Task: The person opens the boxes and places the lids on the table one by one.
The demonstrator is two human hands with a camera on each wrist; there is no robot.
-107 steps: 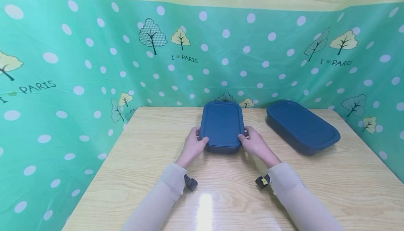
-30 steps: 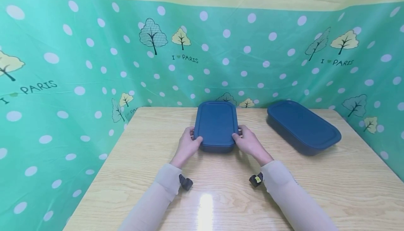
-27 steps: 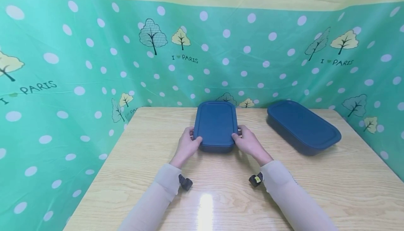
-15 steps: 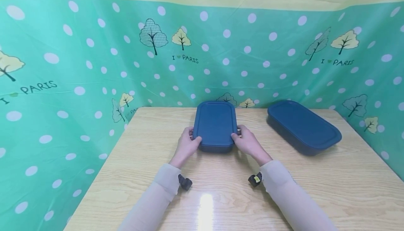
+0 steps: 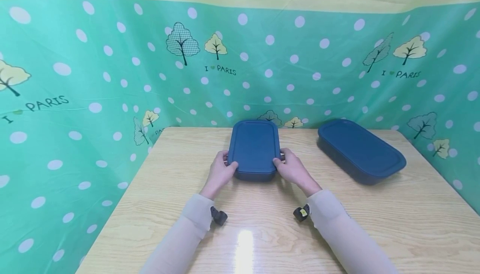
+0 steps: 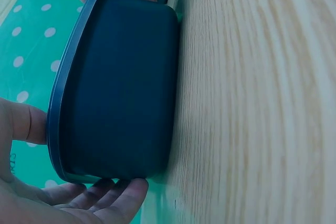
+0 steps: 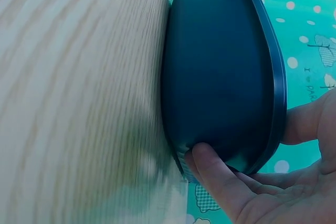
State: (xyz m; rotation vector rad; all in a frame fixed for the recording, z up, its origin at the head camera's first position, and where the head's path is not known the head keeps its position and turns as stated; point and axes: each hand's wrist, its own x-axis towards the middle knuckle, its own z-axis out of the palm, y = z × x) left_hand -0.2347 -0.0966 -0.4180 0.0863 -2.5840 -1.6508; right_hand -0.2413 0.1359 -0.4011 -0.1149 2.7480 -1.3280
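Both hands on the near container. Left hand grips the left side of the smaller blue container, right hand grips its right side; each thumb lies at the edge of the lid, with the fingers against the wall below its rim. Container is upright near the far edge of the tabletop, lid on. Its base looks to be on the tabletop (the wrist views are too dark along the bottom edge to exclude a slight lift). Longer blue container, also apparently lidded, stands well apart to the right, set at an angle, untouched. Step in hand, judged from the matched two-sided hold: placing or steadying the smaller container. Next move would seem to call for equal pressure from both sides, keeping the base level; if it is seated, for easing thumbs and fingers off together, without dragging the lid or turning the container. Contents not visible; weight unknown.
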